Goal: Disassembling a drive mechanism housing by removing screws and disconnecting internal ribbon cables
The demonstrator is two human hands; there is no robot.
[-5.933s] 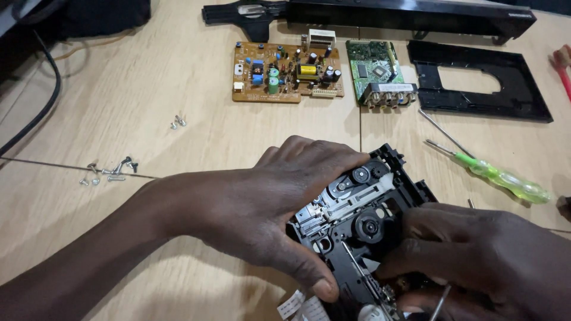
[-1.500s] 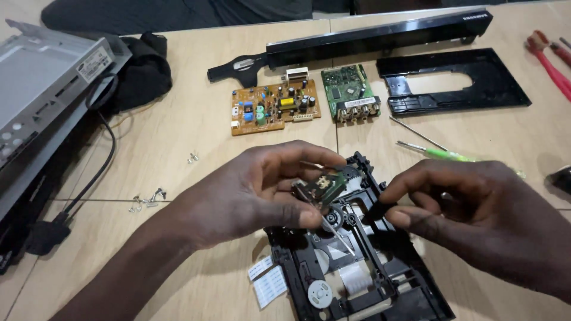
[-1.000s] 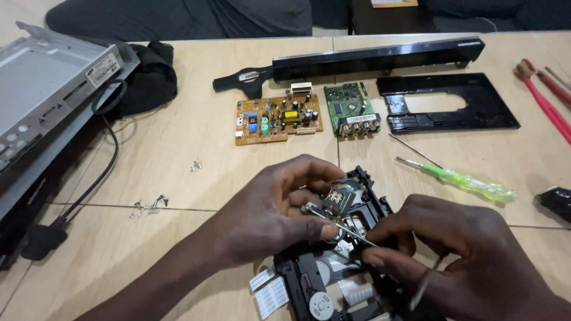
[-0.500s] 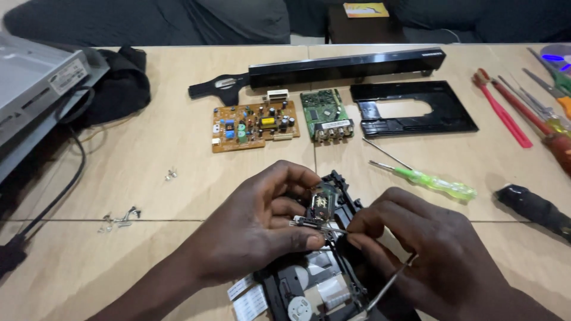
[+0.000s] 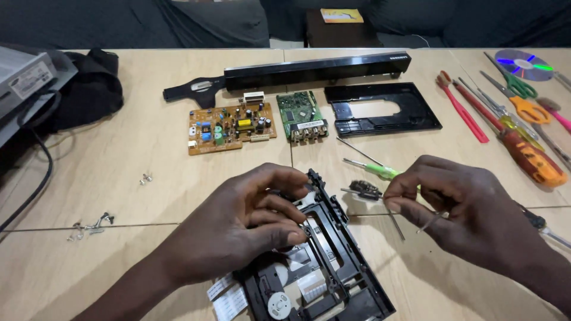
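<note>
left hand (image 5: 238,229) clamps black plastic disc-drive frame (image 5: 324,261) | right hand (image 5: 461,208) pinches small dark metal part (image 5: 364,189) at frame's 2 o'clock, nearer right hand

Landmark: black drive tray (image 5: 333,267). Left of it, bare tabletop (image 5: 119,208), only loose screws (image 5: 89,224) further out. Behind it, brown circuit board (image 5: 231,126) & green board (image 5: 302,115) block. Right: green screwdriver (image 5: 375,169), then tools incl. orange screwdriver (image 5: 532,157).
</note>
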